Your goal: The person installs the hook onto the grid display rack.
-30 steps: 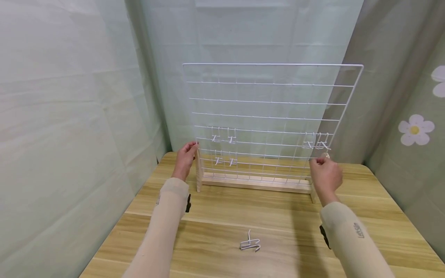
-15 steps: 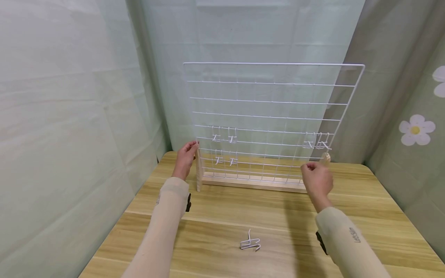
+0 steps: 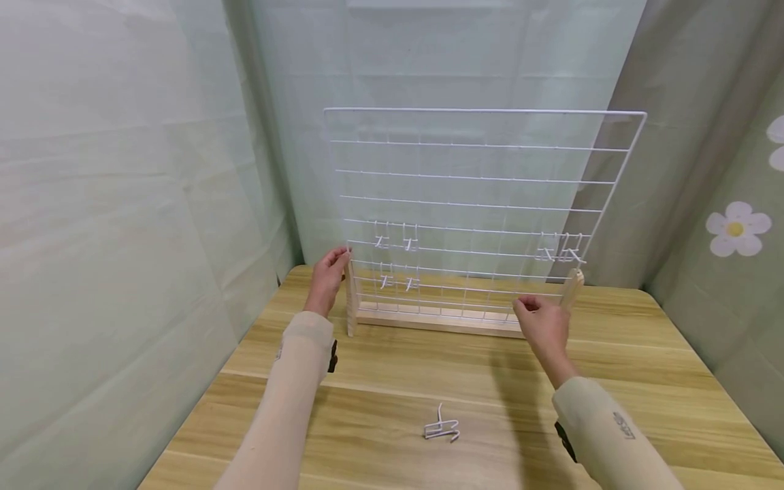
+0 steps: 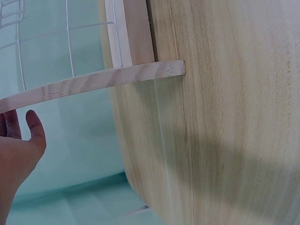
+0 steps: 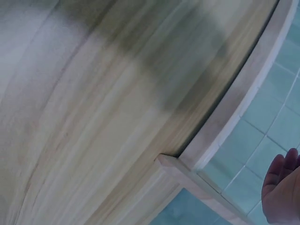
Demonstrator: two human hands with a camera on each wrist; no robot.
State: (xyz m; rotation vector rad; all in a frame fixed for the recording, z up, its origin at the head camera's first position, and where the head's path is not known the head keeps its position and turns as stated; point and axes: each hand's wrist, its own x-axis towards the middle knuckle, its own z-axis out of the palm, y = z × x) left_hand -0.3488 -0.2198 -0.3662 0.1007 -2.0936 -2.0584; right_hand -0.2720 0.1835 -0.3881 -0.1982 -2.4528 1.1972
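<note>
A white wire grid panel (image 3: 462,178) stands upright in a light wooden stand (image 3: 422,317). Several small white double-pronged hooks hang on its wires, including a hook (image 3: 409,243) at the left and another hook (image 3: 572,253) at the right. My left hand (image 3: 327,278) has its fingertips at the top of the stand's left post (image 4: 98,79), with the thumb apart from the wood in the left wrist view. In front of the grid's lower right, my right hand (image 3: 543,325) has loosely bent fingers (image 5: 274,173) and holds nothing visible.
One loose white hook (image 3: 440,427) lies on the wood-grain table (image 3: 380,388) near the front middle. The stand's right post (image 3: 572,284) rises beside my right hand. Pale green curtains (image 3: 122,204) surround the table, with flower prints at the right.
My right hand has moved left and slightly down from the stand's right post, uncovering the post. The left hand, the grid and the loose hook stay in place.
</note>
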